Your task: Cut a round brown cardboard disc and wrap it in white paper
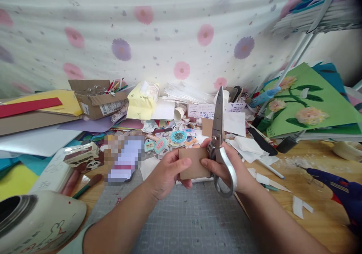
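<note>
Between my two hands is a small square of brown cardboard (194, 163), held above the grey cutting mat (181, 220). My left hand (169, 171) pinches its left edge, thumb on the front face. The thumb of my right hand (226, 163) presses on the card's right side. That same hand also keeps a pair of metal scissors (218, 133), blades pointing up and closed together, with a grey handle loop hanging below the palm. Some of the right fingers are hidden behind the scissors and card.
A pixelated phone (126, 159) lies on the left, near a white jar (42, 220). A blue glue gun (333, 190) rests at the right. Paper scraps and small cutouts (178, 136) crowd the back, beside a cardboard box (98, 103) and a green flower picture (308, 99).
</note>
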Tool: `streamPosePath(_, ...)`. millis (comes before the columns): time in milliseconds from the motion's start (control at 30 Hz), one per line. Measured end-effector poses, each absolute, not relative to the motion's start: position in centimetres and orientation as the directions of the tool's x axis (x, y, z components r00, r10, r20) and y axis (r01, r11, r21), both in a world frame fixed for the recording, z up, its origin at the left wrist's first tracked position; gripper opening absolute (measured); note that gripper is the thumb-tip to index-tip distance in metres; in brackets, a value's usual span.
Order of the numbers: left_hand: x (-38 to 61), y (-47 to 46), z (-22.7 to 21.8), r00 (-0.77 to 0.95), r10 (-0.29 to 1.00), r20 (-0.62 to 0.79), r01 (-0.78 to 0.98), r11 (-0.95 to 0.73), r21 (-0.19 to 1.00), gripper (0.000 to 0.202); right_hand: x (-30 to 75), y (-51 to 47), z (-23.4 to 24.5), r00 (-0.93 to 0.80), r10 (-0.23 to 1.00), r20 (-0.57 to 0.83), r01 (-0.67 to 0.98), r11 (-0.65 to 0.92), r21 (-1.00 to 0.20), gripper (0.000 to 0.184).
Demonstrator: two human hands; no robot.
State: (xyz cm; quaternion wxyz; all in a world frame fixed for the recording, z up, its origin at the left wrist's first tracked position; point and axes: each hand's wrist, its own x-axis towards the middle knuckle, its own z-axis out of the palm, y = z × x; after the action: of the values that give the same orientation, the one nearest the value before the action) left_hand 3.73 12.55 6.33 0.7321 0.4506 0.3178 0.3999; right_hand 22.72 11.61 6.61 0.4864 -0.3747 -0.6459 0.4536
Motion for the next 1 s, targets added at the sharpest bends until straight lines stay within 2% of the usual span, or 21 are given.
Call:
streamPosePath(167, 4.3, 11.9, 6.2, 0.468, 0.870, -0.158, -0.202, 0.279, 0.939, 0.037, 21.8, 11.4, 6.8, -0.270, 0.918, 0.292, 0.078, 0.323, -0.943, 0.024)
streamPosePath(267, 4.3, 11.7, 6.9, 0.382, 0.916, -0.125, -0.244, 0.231, 0.942, 0.031, 21.2, 11.3, 6.8, -0.192, 0.942, 0.276, -0.002, 0.281, -0.960, 0.029)
streamPosePath(367, 3.8, 11.9, 7.9, 0.188, 0.980, -0.063, -0.341, 0.125, 0.932, 0.023, 20.9, 10.9, 6.6, -0.190, 0.954, 0.232, -0.105, 0.215, -0.971, 0.042)
streamPosePath(433, 3.4, 12.2, 8.6, 0.073, 0.996, -0.044, -0.404, 0.070, 0.912, 0.022, 21.0, 10.4, 6.3, -0.261, 0.936, 0.237, -0.142, 0.205, -0.968, 0.057)
streamPosePath(500, 3.0, 12.4, 8.9, 0.028, 0.998, -0.047, -0.454, 0.055, 0.889, 0.024, 21.4, 9.5, 6.0, -0.359, 0.907, 0.219, -0.163, 0.170, -0.972, 0.065)
streamPosePath(600, 2.8, 12.3, 9.1, 0.029, 0.999, -0.037, -0.488, 0.047, 0.872, 0.024, 22.1, 7.6, 6.3, -0.466, 0.876, 0.127, -0.063, 0.111, -0.992, 0.067)
streamPosePath(767, 3.0, 11.5, 9.3, 0.072, 0.997, 0.012, -0.524, 0.027, 0.851, 0.018, 22.5, 4.7, 8.2, -0.432, 0.901, 0.032, 0.279, 0.168, -0.946, 0.057)
streamPosePath(1000, 3.1, 10.9, 9.7, 0.127, 0.992, 0.017, -0.472, 0.046, 0.880, 0.016, 21.3, 3.5, 8.5, -0.397, 0.918, 0.005, 0.279, 0.126, -0.952, 0.065)
